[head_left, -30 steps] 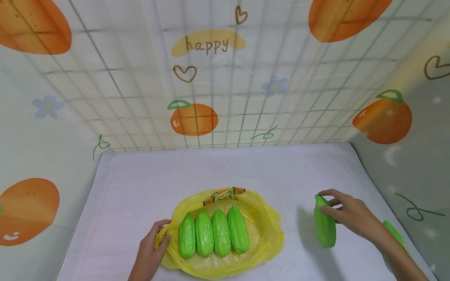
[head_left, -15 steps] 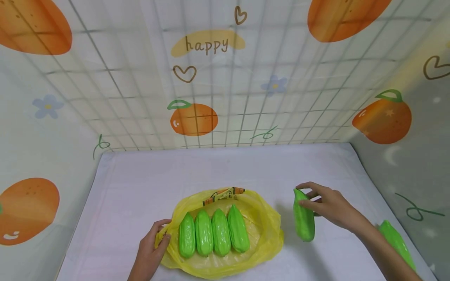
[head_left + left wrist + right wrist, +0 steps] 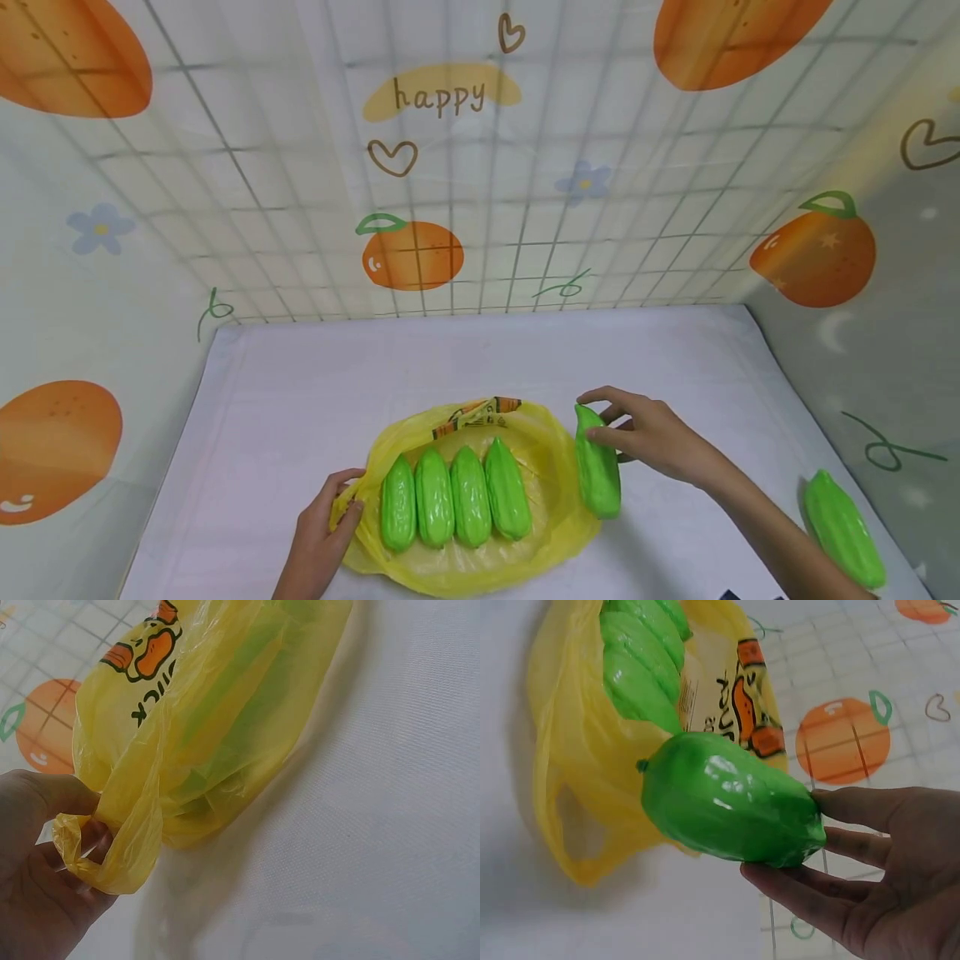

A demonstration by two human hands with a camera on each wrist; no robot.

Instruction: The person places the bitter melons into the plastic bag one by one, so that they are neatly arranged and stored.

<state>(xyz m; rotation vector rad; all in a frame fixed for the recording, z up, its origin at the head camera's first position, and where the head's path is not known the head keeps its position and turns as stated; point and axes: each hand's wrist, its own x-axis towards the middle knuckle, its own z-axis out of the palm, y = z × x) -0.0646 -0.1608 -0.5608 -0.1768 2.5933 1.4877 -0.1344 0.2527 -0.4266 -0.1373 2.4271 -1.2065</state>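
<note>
A yellow plastic bag (image 3: pixel 555 533) lies open on the table, with several glossy green papaya-shaped fruits (image 3: pixel 472 500) side by side inside. At its left end my left hand (image 3: pixel 318 533) grips the bag's edge; in the left wrist view the bag's handle (image 3: pixel 124 862) is looped at the fingers. My right hand (image 3: pixel 648 433) pinches another green papaya-shaped fruit (image 3: pixel 598 467) near its narrow tip, fingers on one side and thumb on the other. In the head view this fruit hangs over the bag's right rim. The right wrist view shows its rounded, stemmed end (image 3: pixel 697 795) toward the bag.
One more green fruit (image 3: pixel 843 529) lies on the white tabletop (image 3: pixel 300 383) at the far right, beyond the right forearm. Printed fabric walls (image 3: pixel 480 192) enclose the table at the back and both sides. A small dark object (image 3: pixel 731 595) shows at the bottom edge.
My right hand has moved left with the fruit, from the right side of the table to the bag's right rim. The left hand stays put. The far-right fruit has come into fuller view.
</note>
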